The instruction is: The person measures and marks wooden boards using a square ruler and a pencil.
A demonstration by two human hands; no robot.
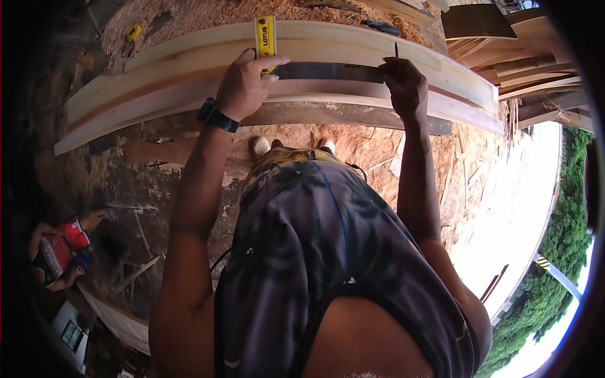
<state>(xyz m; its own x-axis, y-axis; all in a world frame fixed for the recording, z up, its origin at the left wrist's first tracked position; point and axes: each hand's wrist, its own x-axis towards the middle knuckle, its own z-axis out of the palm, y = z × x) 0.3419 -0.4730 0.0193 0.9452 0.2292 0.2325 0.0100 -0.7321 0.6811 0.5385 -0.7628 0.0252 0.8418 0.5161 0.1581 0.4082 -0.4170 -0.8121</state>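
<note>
My left hand (pixel 242 88), with a dark watch on its wrist, grips the yellow stock of a try square (pixel 266 38) marked LOTUS. The stock lies across the pale planks (pixel 189 53), and the dark metal blade (pixel 328 72) stretches right along them. At the blade's far end, my right hand (pixel 405 87) is closed around a thin dark pencil (pixel 396 49) whose end points away from me. Some of its fingers touch or overlap the blade's tip; exactly which cannot be made out.
Behind the planks, wood shavings surround a yellow tape measure (pixel 133 31) and a dark-handled hand tool (pixel 381 26). Stacked boards (pixel 535 57) stand at upper right. Another person (pixel 63 249) in red and black is at lower left. Shavings and scraps cover the ground (pixel 372 148).
</note>
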